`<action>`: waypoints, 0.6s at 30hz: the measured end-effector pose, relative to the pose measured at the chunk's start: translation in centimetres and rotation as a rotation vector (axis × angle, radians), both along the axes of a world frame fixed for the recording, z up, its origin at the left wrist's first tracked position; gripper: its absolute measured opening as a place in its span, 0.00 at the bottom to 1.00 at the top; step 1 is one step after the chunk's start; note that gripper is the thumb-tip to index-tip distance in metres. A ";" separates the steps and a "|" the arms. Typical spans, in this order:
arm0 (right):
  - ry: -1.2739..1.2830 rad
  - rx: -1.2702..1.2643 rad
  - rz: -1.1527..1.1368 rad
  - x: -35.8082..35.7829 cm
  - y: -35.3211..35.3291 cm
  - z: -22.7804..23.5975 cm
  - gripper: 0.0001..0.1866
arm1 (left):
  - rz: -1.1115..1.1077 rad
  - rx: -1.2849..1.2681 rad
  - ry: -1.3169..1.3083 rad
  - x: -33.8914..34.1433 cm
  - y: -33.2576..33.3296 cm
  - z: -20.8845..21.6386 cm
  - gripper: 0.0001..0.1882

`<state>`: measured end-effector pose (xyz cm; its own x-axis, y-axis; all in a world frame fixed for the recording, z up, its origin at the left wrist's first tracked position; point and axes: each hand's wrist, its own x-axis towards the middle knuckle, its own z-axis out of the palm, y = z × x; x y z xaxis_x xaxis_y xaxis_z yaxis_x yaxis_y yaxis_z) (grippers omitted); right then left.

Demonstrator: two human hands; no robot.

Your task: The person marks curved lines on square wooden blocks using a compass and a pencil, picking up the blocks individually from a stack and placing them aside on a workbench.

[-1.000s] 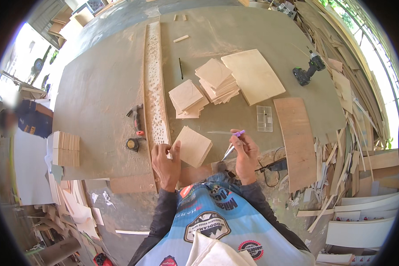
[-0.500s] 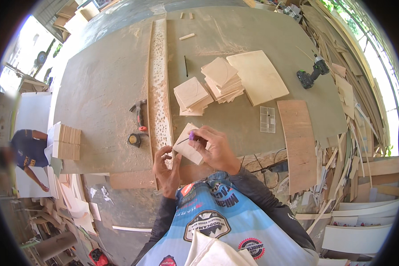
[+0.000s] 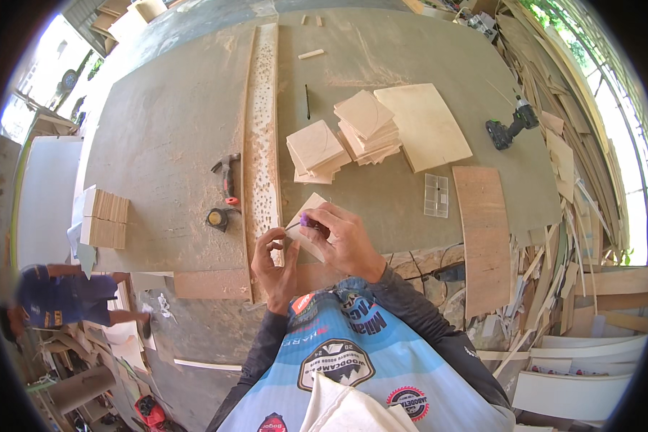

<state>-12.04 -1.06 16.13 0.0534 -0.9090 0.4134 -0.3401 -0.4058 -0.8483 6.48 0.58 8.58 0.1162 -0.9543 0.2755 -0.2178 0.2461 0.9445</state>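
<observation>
A square plywood piece (image 3: 312, 207) lies near the table's front edge, partly covered by my hands. My right hand (image 3: 347, 241) is closed round the purple handle of a screwdriver (image 3: 307, 219). Its thin dark shaft points left across the plywood toward my other fingers. My left hand (image 3: 274, 270) is at the left corner of the piece, fingers curled and thumb close to the wood. The index fingertip is by the shaft's tip; whatever the fingers pinch is too small to make out.
Stacked plywood squares (image 3: 315, 147) stand beyond my hands, near a larger panel (image 3: 428, 129). A hammer (image 3: 229, 176) and tape measure (image 3: 217, 219) lie left of a long speckled strip (image 3: 262, 129). Rightward are a clear case (image 3: 435, 194) and a cordless drill (image 3: 510, 126). Another person (image 3: 68, 295) is at left.
My hands stay at the plywood piece, the screwdriver shifting slightly up-left. The other person has moved from beside the stacked blocks toward the near left. The whole view has shifted a little.
</observation>
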 end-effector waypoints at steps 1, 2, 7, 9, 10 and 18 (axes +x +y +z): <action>0.002 -0.005 -0.003 0.1 0.0 0.0 0.11 | 0.001 -0.001 0.002 0.0 0.0 0.0 0.20; 0.004 -0.016 -0.007 0.2 0.0 -0.1 0.11 | 0.003 -0.006 -0.004 -0.2 0.0 0.1 0.20; 0.045 -0.053 -0.018 0.5 -0.2 -0.5 0.11 | 0.010 -0.025 -0.034 -0.3 -0.2 0.2 0.19; 0.039 -0.058 -0.017 0.5 -0.2 -0.5 0.11 | 0.006 -0.033 -0.040 -0.3 -0.2 0.2 0.19; 0.036 -0.060 -0.015 0.5 -0.2 -0.5 0.11 | 0.004 -0.037 -0.043 -0.3 -0.2 0.2 0.19; 0.093 -0.041 -0.010 0.4 0.0 -0.3 0.12 | 0.010 -0.052 -0.087 -0.2 -0.2 0.1 0.19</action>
